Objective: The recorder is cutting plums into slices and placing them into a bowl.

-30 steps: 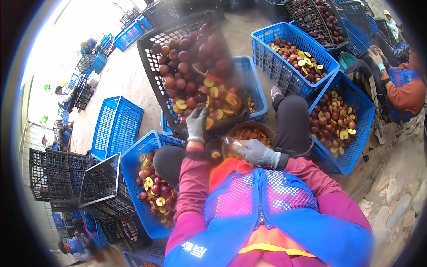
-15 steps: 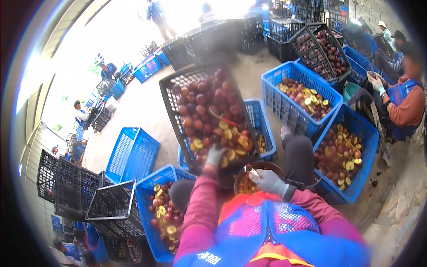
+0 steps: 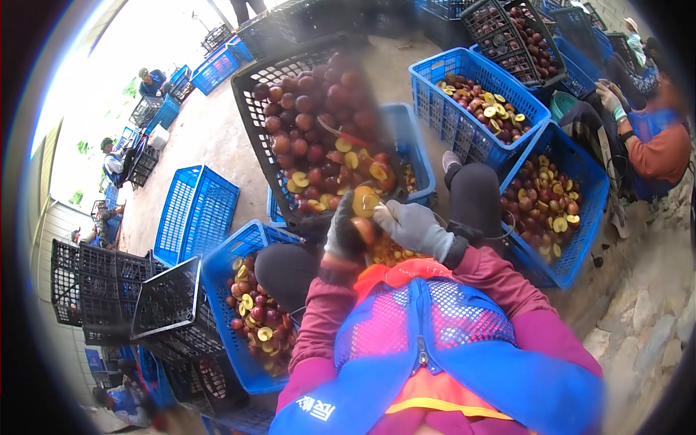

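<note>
My left hand, in a grey glove, is closed around cut plum halves with the yellow flesh facing up. Against that flesh my gloved right hand pinches a small tool with what looks like a thin wire loop; most of its handle is hidden by the fingers. Below both hands, a bowl of small orange-yellow pieces shows in part. Just beyond, a tilted black crate holds whole dark red plums and several halves. A thin red-handled tool lies on the fruit.
Blue crates of cut plums stand at my left, right and far right. Under the black crate sits another blue crate. An empty blue crate and black crates are leftward. A co-worker sits at right.
My left hand has come back from the black crate's near edge with plum halves. The right hand's tool has moved up to meet them. The view has tilted downward.
</note>
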`<state>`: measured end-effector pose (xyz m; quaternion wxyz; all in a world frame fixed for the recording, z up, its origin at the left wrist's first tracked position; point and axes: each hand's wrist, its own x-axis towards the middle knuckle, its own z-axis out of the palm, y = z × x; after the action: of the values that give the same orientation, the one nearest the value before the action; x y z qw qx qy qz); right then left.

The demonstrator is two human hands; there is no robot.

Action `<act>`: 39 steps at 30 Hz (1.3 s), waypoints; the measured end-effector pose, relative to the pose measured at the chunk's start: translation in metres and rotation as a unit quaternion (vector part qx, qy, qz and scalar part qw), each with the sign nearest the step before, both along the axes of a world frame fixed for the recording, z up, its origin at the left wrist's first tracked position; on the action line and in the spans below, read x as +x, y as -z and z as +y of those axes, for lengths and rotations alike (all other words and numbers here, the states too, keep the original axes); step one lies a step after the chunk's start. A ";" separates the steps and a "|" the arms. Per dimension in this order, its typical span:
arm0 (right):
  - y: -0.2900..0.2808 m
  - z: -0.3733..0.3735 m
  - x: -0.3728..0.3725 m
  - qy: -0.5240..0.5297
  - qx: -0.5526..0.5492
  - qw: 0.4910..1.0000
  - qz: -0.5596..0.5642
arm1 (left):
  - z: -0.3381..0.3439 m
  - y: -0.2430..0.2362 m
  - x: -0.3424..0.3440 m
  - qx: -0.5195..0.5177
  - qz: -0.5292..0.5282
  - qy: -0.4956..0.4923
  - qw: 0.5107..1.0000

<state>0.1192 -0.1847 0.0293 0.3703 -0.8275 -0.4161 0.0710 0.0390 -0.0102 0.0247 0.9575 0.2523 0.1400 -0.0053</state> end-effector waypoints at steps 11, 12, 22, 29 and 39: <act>0.025 0.000 -0.001 -0.071 -0.033 0.996 -0.036 | -0.017 0.022 0.000 0.555 -0.071 -0.126 0.819; 0.022 0.000 -0.001 -0.080 -0.024 0.992 0.098 | -0.020 0.027 0.004 0.515 -0.061 -0.140 0.844; 0.040 -0.010 0.000 -0.082 0.036 0.859 0.505 | -0.013 0.039 -0.010 0.535 0.051 -0.018 0.843; 0.011 -0.023 -0.011 -0.103 0.025 0.722 0.684 | -0.005 0.037 -0.018 0.575 0.026 0.052 0.816; 0.016 -0.028 -0.020 -0.155 0.052 0.904 0.394 | 0.078 0.023 -0.073 0.148 0.094 -0.178 0.968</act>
<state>0.0994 -0.2128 0.0130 0.5306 -0.6368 -0.3622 0.4264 -0.0335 0.0674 0.0018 0.8776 0.3603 0.2716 0.1618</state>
